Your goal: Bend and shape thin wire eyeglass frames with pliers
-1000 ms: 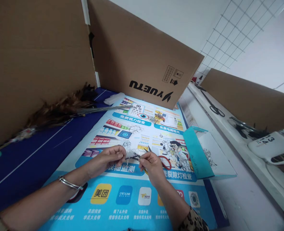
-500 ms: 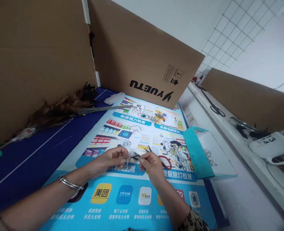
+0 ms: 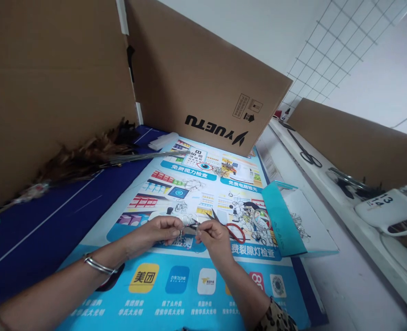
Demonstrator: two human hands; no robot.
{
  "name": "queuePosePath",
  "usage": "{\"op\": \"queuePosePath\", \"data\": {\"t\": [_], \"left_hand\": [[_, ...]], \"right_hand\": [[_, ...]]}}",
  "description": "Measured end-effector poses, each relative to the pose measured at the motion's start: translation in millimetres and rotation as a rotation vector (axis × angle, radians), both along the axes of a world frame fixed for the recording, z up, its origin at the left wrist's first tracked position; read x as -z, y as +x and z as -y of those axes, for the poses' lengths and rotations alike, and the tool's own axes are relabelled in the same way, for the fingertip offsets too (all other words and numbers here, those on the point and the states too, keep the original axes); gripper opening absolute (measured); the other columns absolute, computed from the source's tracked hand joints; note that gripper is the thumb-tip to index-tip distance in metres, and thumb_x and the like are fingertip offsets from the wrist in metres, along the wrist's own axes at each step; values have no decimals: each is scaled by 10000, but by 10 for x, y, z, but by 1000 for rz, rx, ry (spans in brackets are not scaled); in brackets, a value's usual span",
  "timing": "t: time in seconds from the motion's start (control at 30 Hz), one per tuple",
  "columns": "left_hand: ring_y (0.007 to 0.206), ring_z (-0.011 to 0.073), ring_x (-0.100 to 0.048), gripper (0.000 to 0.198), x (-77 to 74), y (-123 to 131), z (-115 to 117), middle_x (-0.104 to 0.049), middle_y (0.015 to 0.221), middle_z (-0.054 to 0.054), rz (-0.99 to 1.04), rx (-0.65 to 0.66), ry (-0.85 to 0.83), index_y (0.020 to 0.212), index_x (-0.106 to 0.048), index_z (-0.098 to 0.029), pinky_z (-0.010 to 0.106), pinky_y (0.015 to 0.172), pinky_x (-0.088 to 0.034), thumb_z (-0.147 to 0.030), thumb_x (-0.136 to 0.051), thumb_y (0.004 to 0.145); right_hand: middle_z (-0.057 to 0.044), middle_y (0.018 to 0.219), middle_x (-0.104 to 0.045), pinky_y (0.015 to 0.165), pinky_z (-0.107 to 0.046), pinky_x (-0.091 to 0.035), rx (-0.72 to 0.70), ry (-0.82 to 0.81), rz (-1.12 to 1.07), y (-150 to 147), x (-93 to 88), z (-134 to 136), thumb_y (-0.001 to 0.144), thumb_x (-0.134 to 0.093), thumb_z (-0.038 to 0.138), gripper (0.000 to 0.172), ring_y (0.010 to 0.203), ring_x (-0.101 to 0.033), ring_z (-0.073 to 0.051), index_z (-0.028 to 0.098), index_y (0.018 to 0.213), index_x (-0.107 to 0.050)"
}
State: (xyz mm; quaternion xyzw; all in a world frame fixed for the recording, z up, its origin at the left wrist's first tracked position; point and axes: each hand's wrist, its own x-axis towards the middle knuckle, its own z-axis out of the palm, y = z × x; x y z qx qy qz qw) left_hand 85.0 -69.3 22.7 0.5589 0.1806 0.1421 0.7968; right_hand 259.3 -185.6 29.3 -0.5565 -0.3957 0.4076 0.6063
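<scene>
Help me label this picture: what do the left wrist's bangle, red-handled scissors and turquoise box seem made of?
Bangle: likely polished metal, from its silvery highlights.
Red-handled scissors: dark, pointed blades look metal; the evenly coloured red handle is probably plastic.
Turquoise box: probably smooth coated card, judging by its thin, flat walls, though rigid plastic is possible.

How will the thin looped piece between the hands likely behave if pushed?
The thin looped piece probably weighs little, being so slender. It seems springy rather than limp, since its curve arches between the left hand and right hand. Its open outline might snag on the tangled pile beside the red-handled scissors.
</scene>
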Motion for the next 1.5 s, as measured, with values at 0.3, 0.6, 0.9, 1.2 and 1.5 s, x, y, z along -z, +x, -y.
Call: {"op": "queuePosePath", "data": {"t": [0.3, 0.6, 0.9, 1.2, 1.5], "left_hand": [[545, 116, -408, 174, -18, 40, 120, -561, 654, 29, 53, -11, -171, 843, -697, -142, 245, 519, -294, -301, -671, 777], [542, 91, -366, 192, -45, 123, 227, -545, 798, 45, 122, 0, -256, 743, -675, -131, 220, 495, -287, -294, -749, 674], [886, 234, -541, 106, -141, 132, 129, -645, 879, 92, 107, -25, -260, 798, -647, -146, 314, 801, -391, -240, -662, 752], [624, 172, -532, 142, -145, 339, 125, -600, 642, 45, 190, 20, -356, 719, -603, -134, 287, 624, -383, -254, -678, 724], [565, 153, -505, 95, -47, 276, 284, -585, 637, 54, 220, 87, -337, 747, -615, -104, 280, 573, -371, -195, -643, 735]], "right_hand": [[-38, 832, -623, 725, -308, -471, 83, 142, 409, -13, -121, 90, 782, -600, 174, 81, 811, -582, -186, 225, 762, -659], [-38, 800, -628, 762, -345, -464, 88, 243, 462, -19, -171, 108, 796, -571, 154, 144, 814, -582, -200, 252, 774, -675], [-24, 799, -634, 550, -251, -454, -54, 13, -219, 53, -147, 117, 707, -666, 210, 72, 643, -580, -149, 192, 764, -627], [-54, 791, -671, 538, -239, -434, -55, 28, -410, 129, -233, 81, 823, -589, 391, 210, 635, -619, -154, 182, 818, -605], [32, 531, -575, 391, -207, -368, -254, -145, -235, 135, -188, 46, 799, -603, 491, 367, 407, -543, -123, 172, 980, -618]]}}
